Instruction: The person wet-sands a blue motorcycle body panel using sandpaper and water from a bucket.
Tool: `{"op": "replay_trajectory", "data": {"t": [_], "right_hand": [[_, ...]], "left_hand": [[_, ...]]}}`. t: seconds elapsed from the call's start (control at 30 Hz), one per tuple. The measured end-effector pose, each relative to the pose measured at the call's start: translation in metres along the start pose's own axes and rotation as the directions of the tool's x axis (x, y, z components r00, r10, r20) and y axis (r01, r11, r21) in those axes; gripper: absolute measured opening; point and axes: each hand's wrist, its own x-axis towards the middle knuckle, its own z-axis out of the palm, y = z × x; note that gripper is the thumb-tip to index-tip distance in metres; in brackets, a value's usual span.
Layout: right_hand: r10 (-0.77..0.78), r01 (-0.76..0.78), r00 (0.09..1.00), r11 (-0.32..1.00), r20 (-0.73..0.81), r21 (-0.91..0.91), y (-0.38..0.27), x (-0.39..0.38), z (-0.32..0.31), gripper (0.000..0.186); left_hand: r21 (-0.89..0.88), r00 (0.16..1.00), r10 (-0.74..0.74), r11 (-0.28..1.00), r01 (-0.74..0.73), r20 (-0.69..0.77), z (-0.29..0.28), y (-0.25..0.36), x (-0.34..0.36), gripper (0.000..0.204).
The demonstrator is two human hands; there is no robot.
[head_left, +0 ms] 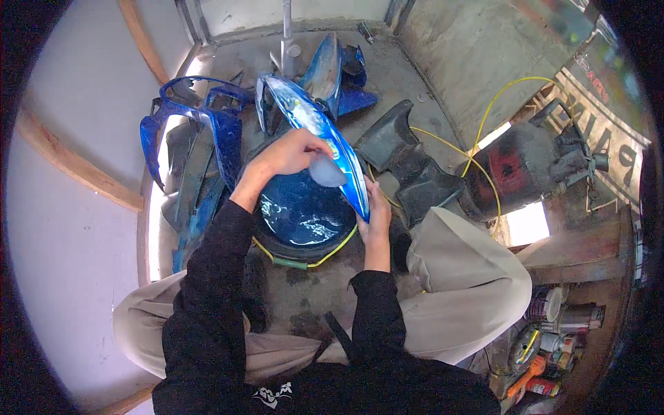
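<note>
A workshop corner, seen from within the room: a pale wall (pixel 76 83) stands to the left of both hands, and a grey concrete floor (pixel 294 290) spreads beneath them. The left hand (pixel 287 153) pinches a grey pad (pixel 326 171) at the left edge of a long blue panel (pixel 330 130) (its upper part scuffed whitish). The right hand (pixel 377 211) grasps that panel by its lower end, so that it slants up and away between the two hands. Directly below them is a black bucket (pixel 349 240) of dark water, with a yellow handle (pixel 325 258). Left of the left hand stands a blue frame-shaped part (pixel 232 142); beyond both hands are further blue panels (pixel 324 72). Right of the right hand lie a black plastic part (pixel 425 176), a yellow hose (pixel 484 114) and a dark tank (pixel 501 166) with a red patch.
</note>
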Motion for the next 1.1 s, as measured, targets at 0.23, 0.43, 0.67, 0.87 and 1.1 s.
{"op": "replay_trajectory", "data": {"t": [0.23,0.43,0.67,0.87,1.1], "right_hand": [[-0.021,0.02,0.999,1.0,0.037,0.024,-0.002,0.0,-0.001,0.067],[-0.052,0.048,0.997,0.997,0.065,0.06,-0.004,-0.001,0.0,0.071],[-0.016,0.016,0.997,1.0,0.069,0.012,-0.004,-0.001,0.002,0.076],[0.007,-0.008,0.998,1.0,0.069,0.016,-0.004,0.0,0.003,0.075],[-0.022,0.023,0.998,1.0,0.056,-0.014,-0.004,0.0,-0.004,0.075]], "left_hand": [[0.094,0.87,-0.416,0.909,0.406,0.265,0.004,-0.056,-0.026,0.04],[0.444,0.895,-0.435,0.784,0.433,-0.104,0.063,-0.13,-0.05,0.028],[0.266,0.765,-0.643,0.743,0.614,0.032,0.096,-0.176,-0.068,0.022],[0.123,0.653,-0.661,0.732,0.67,0.37,0.096,-0.166,-0.062,0.034],[-0.121,0.69,-0.56,0.73,0.673,0.458,0.058,-0.103,-0.048,0.037]]}}
